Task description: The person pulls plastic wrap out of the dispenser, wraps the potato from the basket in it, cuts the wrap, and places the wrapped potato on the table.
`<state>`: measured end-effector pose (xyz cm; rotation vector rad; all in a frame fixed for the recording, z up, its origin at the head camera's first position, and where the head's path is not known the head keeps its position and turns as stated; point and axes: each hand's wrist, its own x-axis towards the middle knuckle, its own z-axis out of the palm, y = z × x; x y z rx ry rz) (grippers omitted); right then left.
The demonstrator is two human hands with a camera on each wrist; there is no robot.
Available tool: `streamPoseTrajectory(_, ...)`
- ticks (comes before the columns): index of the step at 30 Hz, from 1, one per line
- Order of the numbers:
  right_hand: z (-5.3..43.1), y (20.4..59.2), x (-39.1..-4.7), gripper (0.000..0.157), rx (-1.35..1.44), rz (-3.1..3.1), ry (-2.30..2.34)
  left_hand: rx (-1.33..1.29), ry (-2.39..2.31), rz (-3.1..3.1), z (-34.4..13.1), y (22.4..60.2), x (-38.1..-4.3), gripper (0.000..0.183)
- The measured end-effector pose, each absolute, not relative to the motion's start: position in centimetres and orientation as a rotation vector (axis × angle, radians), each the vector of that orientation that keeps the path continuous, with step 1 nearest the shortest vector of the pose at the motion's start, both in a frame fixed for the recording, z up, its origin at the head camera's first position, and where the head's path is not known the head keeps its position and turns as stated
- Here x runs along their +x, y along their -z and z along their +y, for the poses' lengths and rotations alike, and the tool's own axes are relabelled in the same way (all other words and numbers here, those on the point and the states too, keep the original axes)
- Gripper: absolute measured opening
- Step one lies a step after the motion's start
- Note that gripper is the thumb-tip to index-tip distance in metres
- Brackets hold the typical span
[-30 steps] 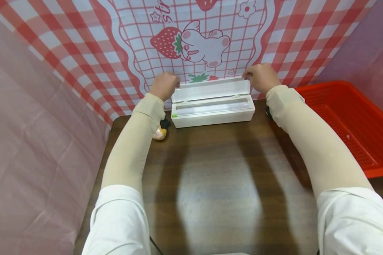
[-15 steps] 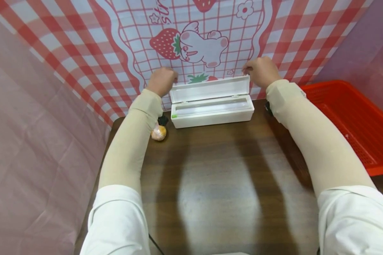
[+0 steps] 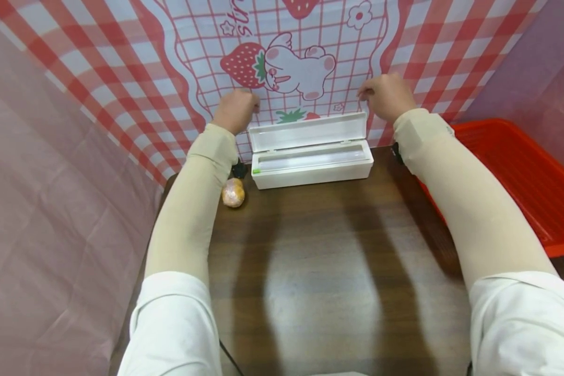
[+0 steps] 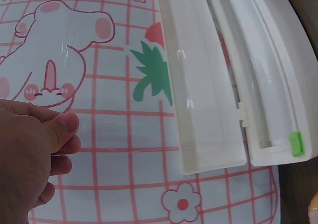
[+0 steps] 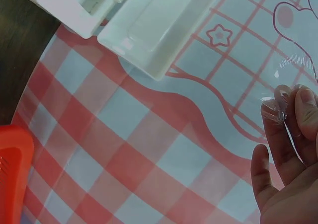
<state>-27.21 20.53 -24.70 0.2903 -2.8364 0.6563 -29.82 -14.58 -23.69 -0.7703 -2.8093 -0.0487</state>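
Observation:
A long white cling film dispenser (image 3: pixel 312 175) stands at the back of the table, its lid (image 3: pixel 310 133) raised against the cloth behind. Inside it lies a pale roll (image 4: pixel 271 92); a small green piece (image 4: pixel 296 143) sits at one end. Beyond the lid's left end, my left hand (image 3: pixel 237 110) pinches one side of the film between thumb and forefinger. My right hand (image 3: pixel 387 98) pinches the opposite side, where clear cling film (image 5: pixel 272 113) bunches and glints at the fingertips. The film between the hands is almost invisible.
A round yellowish item (image 3: pixel 233 193) in clear wrapping lies beside my left forearm. To the right stands a red plastic basket (image 3: pixel 507 172). A red-and-white checked cloth (image 3: pixel 103 68) hangs behind the brown table (image 3: pixel 319 250).
Both hands have risen away from the dispenser's lid, up and back, still pinching the film. The dispenser stays in place. More of the round wrapped item shows beside my left forearm.

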Motion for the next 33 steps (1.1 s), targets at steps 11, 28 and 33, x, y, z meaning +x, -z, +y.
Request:
streamPoseTrajectory(11, 20.5, 23.2, -27.5, 0.029, 0.27, -2.852, -0.659, -0.735, 0.102, -2.822, -14.4, 22.0, -29.7, 0.018)
streamPoseTrajectory(28, 20.6, 21.1, -27.7, 0.029, 0.336, -2.758, -0.581, -0.746, 0.042, -2.782, -14.2, 19.2, -29.7, 0.022)
streamPoseTrajectory(33, 20.5, 20.5, -27.5, 0.029, 0.312, -2.744, -0.577, -0.73, 0.03, -2.783, -14.1, 18.4, -29.5, 0.022)
